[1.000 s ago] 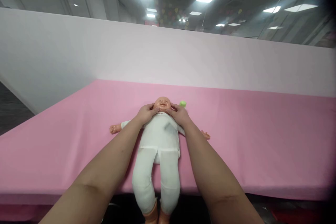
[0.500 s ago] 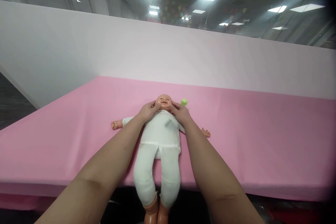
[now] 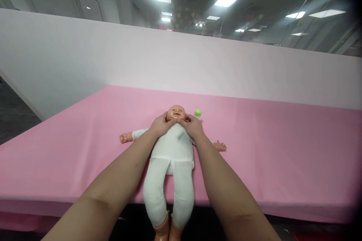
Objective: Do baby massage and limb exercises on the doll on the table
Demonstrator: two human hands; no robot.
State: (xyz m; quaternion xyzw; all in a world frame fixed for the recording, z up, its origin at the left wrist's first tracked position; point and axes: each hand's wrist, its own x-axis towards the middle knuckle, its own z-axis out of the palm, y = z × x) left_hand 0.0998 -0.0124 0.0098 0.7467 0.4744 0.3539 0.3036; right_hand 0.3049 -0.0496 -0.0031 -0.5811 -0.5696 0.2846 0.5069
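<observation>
Two forearms of mine reach forward over the baby doll (image 3: 172,150), which lies face up on the pink table (image 3: 268,150) with its legs hanging off the near edge. My left hand (image 3: 161,125) and right hand (image 3: 194,126) rest at its neck, fingertips pressed under the chin on either side, fingers curled loosely rather than clamped. Just beyond the head stands a small green-capped thing (image 3: 197,113), with a pale partition (image 3: 113,56) behind
</observation>
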